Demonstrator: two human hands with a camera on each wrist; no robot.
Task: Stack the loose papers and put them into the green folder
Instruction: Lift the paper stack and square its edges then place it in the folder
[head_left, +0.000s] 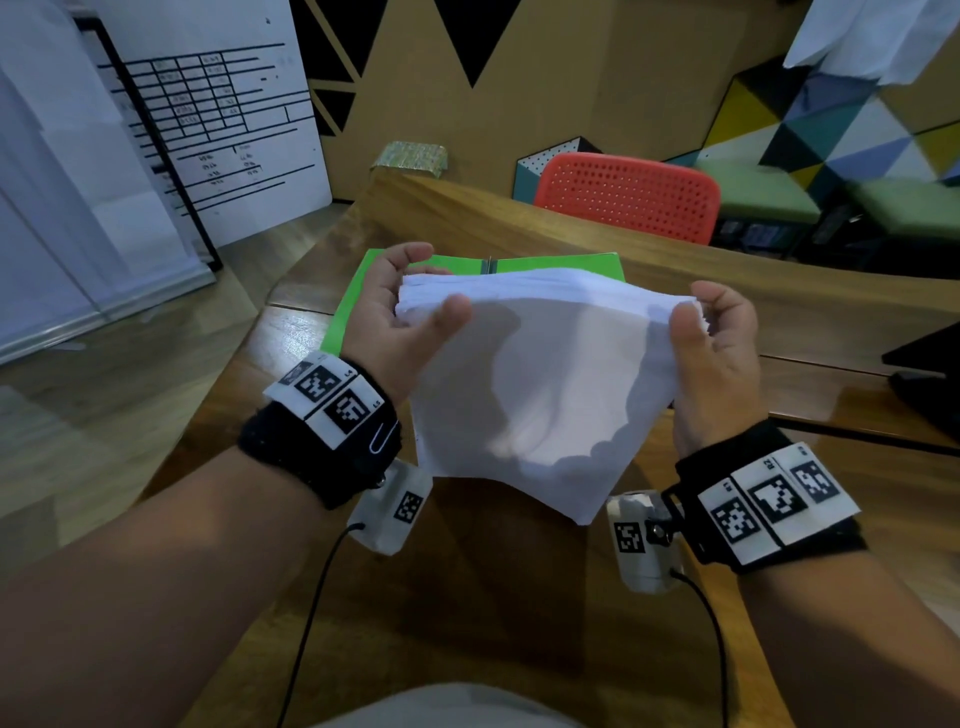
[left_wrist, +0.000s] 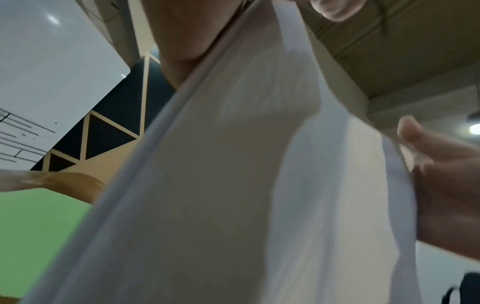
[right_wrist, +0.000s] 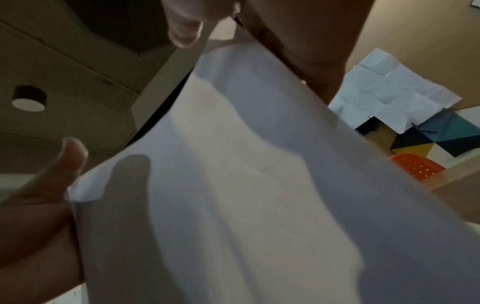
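white papers (head_left: 540, 374) held above table (head_left: 675, 291); left hand (head_left: 400, 322) pinches stack at 9 o'clock, right hand (head_left: 711, 353) pinches at 3. green folder (head_left: 353, 301) open beneath, toward 12.

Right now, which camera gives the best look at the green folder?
The head view: the green folder lies open on the wooden table behind the paper stack, its spine clip visible. The left wrist view shows only a blurred green patch at lower left. The right wrist view shows none of it, only papers.
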